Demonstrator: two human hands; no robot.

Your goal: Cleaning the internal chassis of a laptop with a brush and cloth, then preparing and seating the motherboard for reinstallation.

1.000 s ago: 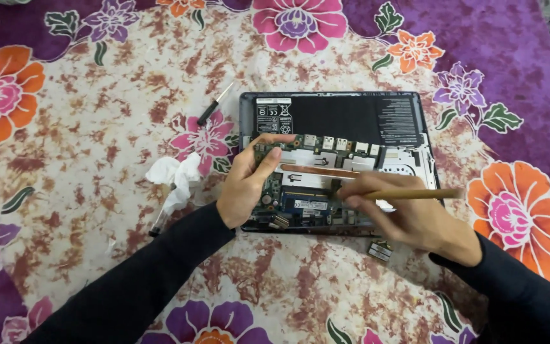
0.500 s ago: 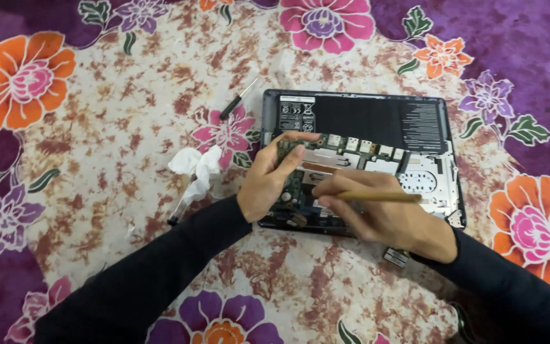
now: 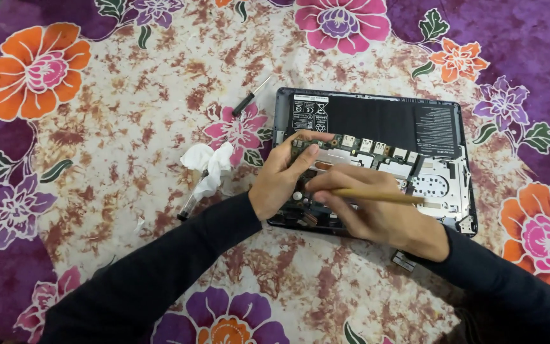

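I am working over an opened laptop (image 3: pixel 377 159) that is lying bottom-up on the flowered cloth (image 3: pixel 128 127) covering the surface, toward its right side, with the black battery along the far edge and the circuit board and silver fan showing nearer me. My left hand (image 3: pixel 284 175) is resting on the left part of the board, fingers curled and pressing down on it, thumb stretched toward the far edge; it is not gripping anything. My right hand (image 3: pixel 370 213) is closed around a thin wooden-handled brush (image 3: pixel 377 195), pinching it like a pen, the handle pointing right across the fan and the tip hidden between my two hands. A crumpled white tissue (image 3: pixel 208 165) is lying just left of the laptop, and a small black screwdriver (image 3: pixel 249 99) is lying beyond it near the laptop's far left corner.
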